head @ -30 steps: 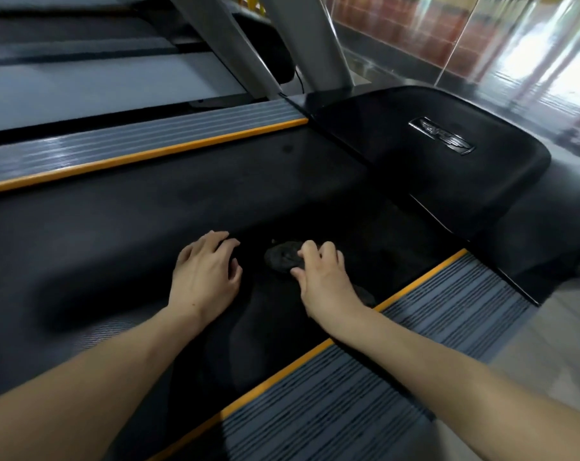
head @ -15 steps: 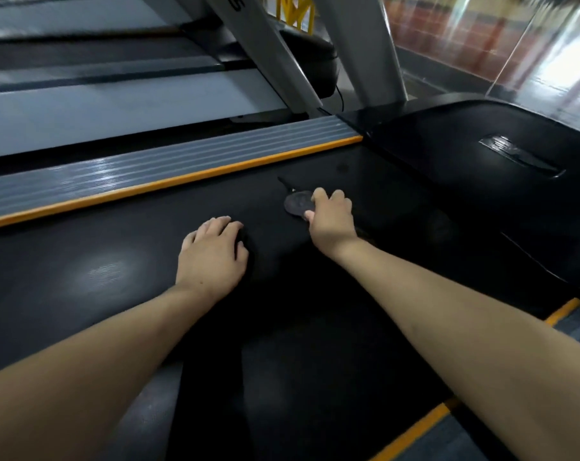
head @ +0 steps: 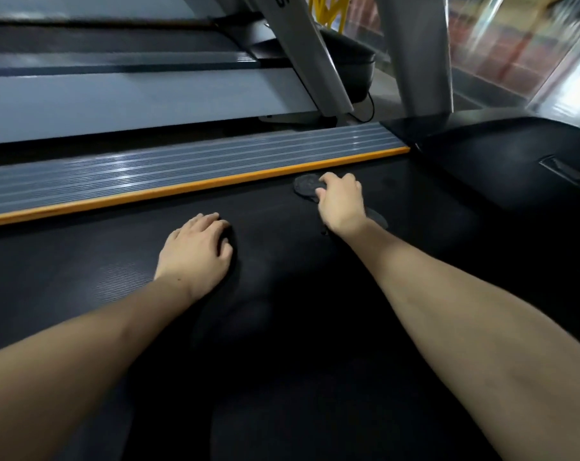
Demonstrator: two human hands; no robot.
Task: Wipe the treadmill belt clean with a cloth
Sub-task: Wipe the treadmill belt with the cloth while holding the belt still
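Observation:
The black treadmill belt (head: 282, 327) fills most of the view. My right hand (head: 340, 202) presses a dark grey cloth (head: 306, 186) flat on the belt, close to the far orange-edged side rail (head: 188, 186). Part of the cloth shows ahead of the fingers and a bit behind the wrist. My left hand (head: 197, 249) rests palm down on the belt, left of and nearer than the right hand, with its fingers together and nothing under it.
The black motor cover (head: 514, 168) rises at the belt's right end. Two grey uprights (head: 418, 54) stand beyond it. Another treadmill (head: 115, 94) lies parallel past the ribbed grey rail, with a black cable on the floor between.
My right hand has slid the cloth across the belt from the near rail toward the far rail. The left hand has stayed pressed on the belt. The view has shifted forward.

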